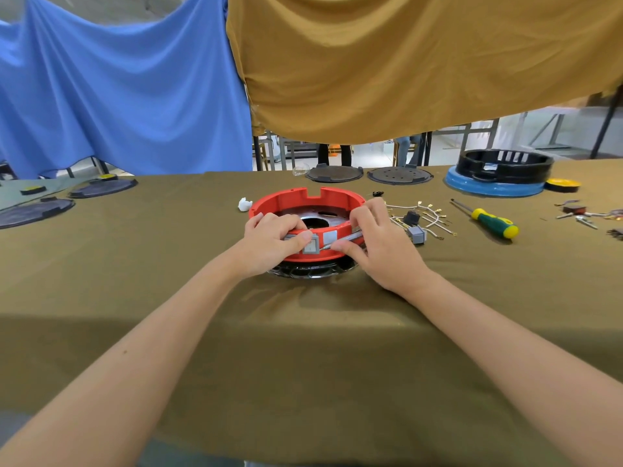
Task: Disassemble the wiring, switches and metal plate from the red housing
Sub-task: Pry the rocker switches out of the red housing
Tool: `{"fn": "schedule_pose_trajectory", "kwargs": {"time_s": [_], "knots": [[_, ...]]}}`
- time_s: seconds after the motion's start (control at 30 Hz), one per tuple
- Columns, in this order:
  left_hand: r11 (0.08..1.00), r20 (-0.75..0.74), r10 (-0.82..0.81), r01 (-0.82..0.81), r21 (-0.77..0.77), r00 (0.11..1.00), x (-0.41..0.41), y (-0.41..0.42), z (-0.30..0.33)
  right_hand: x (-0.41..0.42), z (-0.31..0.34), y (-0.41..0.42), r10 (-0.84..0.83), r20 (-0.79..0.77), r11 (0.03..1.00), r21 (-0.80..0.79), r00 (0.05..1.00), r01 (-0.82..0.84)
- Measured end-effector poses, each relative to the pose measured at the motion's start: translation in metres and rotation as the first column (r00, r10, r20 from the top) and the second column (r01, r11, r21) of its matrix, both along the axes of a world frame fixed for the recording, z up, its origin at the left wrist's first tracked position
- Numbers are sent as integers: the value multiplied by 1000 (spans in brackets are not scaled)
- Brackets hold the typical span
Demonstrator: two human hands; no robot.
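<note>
Left hand [269,242]: fingers curled, gripping red housing [303,200], thumb on grey switch [310,246]. Right hand [374,242]: pinching metal strip [347,238]. Risk: prying slips, switch pops free, wires [428,217] scatter.

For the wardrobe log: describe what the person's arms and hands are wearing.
Nothing shows on them. The left hand and right hand are bare, with no gloves, rings, watch or bands in view. Both forearms are bare up to the frame's edge, so no sleeve shows.
</note>
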State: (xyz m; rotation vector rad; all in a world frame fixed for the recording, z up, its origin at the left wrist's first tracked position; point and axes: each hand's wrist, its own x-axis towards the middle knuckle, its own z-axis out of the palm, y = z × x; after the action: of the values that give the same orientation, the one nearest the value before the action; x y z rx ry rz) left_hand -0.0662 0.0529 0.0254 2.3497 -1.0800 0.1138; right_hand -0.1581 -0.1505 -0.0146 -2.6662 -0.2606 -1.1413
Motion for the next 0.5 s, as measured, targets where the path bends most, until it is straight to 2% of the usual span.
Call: {"fn": "schedule_pose_trajectory", "kwargs": {"time_s": [0.07, 0.17, 0.5], "knots": [[1000, 0, 2, -2, -9, 1000, 0, 0, -1, -2, 0, -2, 24, -34, 1000, -12, 999, -24], [1000, 2, 6, -6, -10, 1000, 1, 0, -2, -2, -2, -4, 75, -109, 995, 67, 991, -68], [1000, 22, 20, -20, -20, 1000, -1, -2, -3, -1, -5, -1, 28, -93, 997, 71, 995, -22]]}}
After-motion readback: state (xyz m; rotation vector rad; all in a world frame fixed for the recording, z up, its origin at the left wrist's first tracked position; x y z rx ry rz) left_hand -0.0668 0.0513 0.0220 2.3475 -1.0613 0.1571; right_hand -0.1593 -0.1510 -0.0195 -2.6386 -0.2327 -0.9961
